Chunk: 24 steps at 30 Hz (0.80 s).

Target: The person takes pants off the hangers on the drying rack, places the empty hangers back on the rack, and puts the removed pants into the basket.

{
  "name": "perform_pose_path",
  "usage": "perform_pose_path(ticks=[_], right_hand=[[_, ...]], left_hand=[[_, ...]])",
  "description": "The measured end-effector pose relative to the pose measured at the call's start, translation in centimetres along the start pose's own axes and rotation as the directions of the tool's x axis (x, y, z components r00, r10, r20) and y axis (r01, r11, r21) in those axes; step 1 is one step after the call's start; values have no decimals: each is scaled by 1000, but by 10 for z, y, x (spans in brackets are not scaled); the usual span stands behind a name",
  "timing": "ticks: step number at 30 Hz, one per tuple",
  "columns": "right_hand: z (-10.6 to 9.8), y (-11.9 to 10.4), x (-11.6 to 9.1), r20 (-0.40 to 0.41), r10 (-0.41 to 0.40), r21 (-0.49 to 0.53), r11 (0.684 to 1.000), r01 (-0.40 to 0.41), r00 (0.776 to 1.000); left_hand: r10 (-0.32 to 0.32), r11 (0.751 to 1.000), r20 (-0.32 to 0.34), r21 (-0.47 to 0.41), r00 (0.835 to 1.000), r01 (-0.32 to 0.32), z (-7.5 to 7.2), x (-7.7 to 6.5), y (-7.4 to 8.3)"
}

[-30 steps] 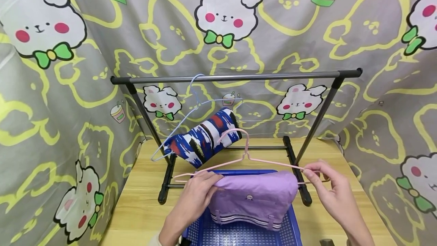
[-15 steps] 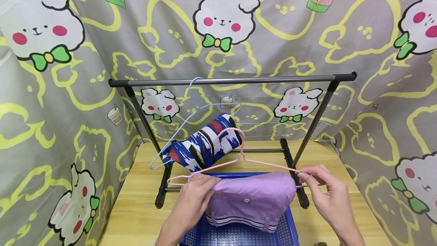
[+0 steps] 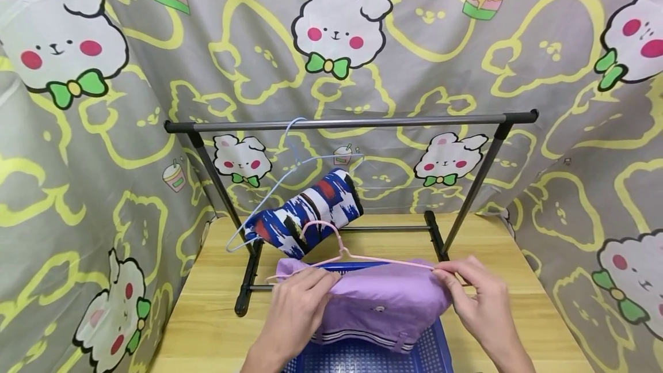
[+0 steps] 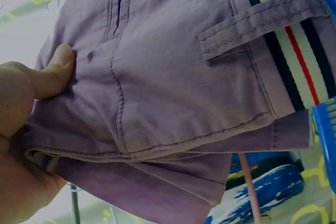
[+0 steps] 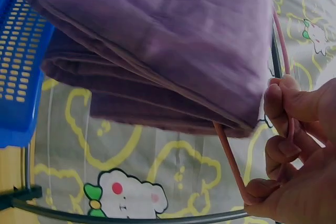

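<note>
Purple pants with a dark-and-white striped band lie folded over the lower bar of a pink hanger, above the blue basket. My left hand pinches the pants near the hanger's left end. In the left wrist view the thumb presses the purple cloth, with a belt loop crossing the striped band. My right hand grips the hanger's right end. The right wrist view shows its fingers curled round the pink wire, beside the folded cloth. The hanger's hook tilts left.
A blue basket stands on the wooden table under the pants. Behind it is a metal clothes rack. A blue hanger with a blue, white and red patterned garment hangs from its rail. A patterned curtain surrounds the table.
The pink hanger has shifted left and its hook has dropped lower. My right hand has come left with the hanger's end, closer to the pants. The left hand keeps its hold.
</note>
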State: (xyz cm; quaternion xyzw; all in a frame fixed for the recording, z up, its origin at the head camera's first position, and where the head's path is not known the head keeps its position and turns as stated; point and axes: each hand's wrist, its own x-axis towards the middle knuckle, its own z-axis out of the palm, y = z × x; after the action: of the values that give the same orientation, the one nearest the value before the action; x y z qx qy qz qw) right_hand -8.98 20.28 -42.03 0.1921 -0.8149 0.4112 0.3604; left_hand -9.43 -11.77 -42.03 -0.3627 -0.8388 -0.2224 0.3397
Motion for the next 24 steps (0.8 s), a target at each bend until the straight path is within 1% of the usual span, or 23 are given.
perform_pose_path(ticks=[3, 7, 14, 17, 20, 24], right_hand=[[0, -2, 1, 32, 27, -23, 999, -26, 999], [-3, -4, 0, 76, 73, -35, 997, -70, 994], [-1, -3, -3, 119, 67, -33, 997, -64, 991], [1, -4, -4, 116, 75, -24, 997, -72, 990], [4, -6, -6, 96, 66, -26, 998, -63, 993], [9, -7, -9, 49, 17, -48, 999, -15, 999]], left_hand=[[6, 1000, -12, 4, 1000, -6, -5, 2, 4], [33, 999, -15, 9, 999, -33, -10, 3, 10], [51, 998, -16, 28, 999, -51, -12, 8, 18], [54, 998, -15, 21, 998, -54, -10, 11, 22], [60, 998, -13, 10, 998, -60, -6, 13, 27], [68, 998, -13, 16, 998, -67, -4, 14, 33]])
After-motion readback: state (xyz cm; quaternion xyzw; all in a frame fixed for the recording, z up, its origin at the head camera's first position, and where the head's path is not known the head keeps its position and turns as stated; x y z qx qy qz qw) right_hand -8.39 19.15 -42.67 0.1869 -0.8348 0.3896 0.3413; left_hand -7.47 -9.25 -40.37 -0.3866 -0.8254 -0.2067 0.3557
